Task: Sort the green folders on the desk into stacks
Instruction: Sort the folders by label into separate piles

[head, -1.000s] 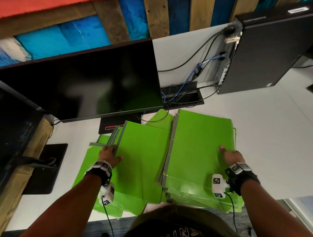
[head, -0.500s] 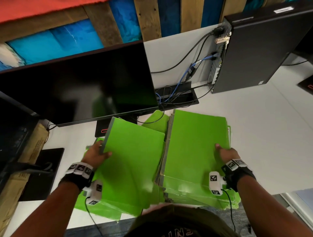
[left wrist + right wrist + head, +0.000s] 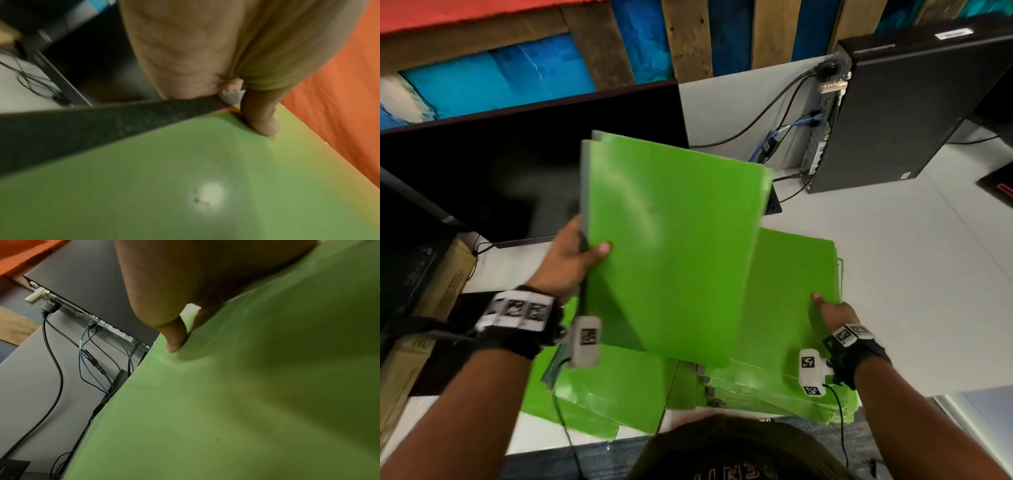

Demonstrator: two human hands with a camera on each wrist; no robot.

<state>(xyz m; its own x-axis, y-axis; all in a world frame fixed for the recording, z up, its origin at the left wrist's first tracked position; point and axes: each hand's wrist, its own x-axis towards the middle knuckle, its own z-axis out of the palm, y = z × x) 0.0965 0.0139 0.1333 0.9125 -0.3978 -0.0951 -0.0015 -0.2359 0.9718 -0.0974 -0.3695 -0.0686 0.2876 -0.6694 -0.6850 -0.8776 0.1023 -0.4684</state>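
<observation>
Left hand: pinches lifted folder at its spine edge.
Right hand: thumb pinning right stack; fingers hidden.
Tip: square edges before releasing.

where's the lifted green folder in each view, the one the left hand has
Head: the lifted green folder fills the centre, held up over the desk, left hand pinching its left edge.
Left wrist: it spreads across the lower half, thumb pressed on its top corner.
Right wrist: not clearly in it; the green there is the right-hand stack under the right hand.
Shared landmark: the black computer tower, also in the right wrist view.
</observation>
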